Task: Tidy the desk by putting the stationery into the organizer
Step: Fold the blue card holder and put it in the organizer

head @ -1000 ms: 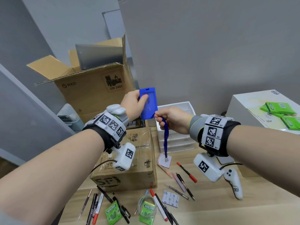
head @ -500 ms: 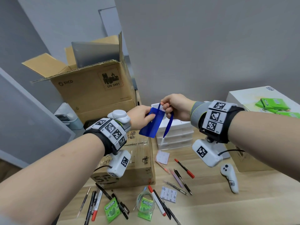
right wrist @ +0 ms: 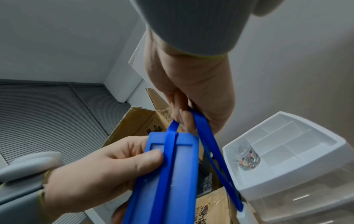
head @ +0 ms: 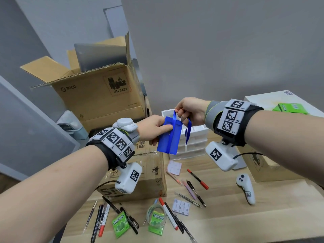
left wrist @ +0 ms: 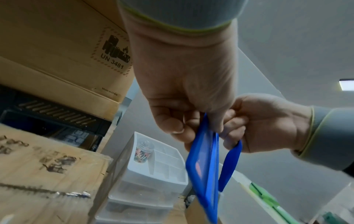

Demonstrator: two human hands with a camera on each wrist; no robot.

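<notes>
A blue badge holder (head: 168, 137) hangs in the air in front of the white drawer organizer (head: 194, 142). My left hand (head: 154, 128) grips the holder (right wrist: 172, 174) by its left side, thumb on its face. My right hand (head: 189, 111) pinches the blue lanyard strap (head: 188, 130) just above the holder's top edge; one run of the strap lies down the holder's face, the other hangs as a loop (right wrist: 220, 163). The organizer's top tray (left wrist: 162, 163) has dividers and holds a clear jar of clips (left wrist: 143, 153). Several pens (head: 194, 188) lie on the wooden desk.
Stacked cardboard boxes (head: 98, 95) stand at the back left, a smaller box (head: 149, 176) under my left wrist. A white controller (head: 245, 188) lies at right, a white box with green packs (head: 289, 109) behind it. Gum packs (head: 121, 223), a tape roll (head: 157, 216) and sticker sheets (head: 180, 206) lie near the front.
Both hands came down from in front of the wall toward the organizer. The right hand moved from the holder's bottom to above its top, drawing the strap up over the holder's face.
</notes>
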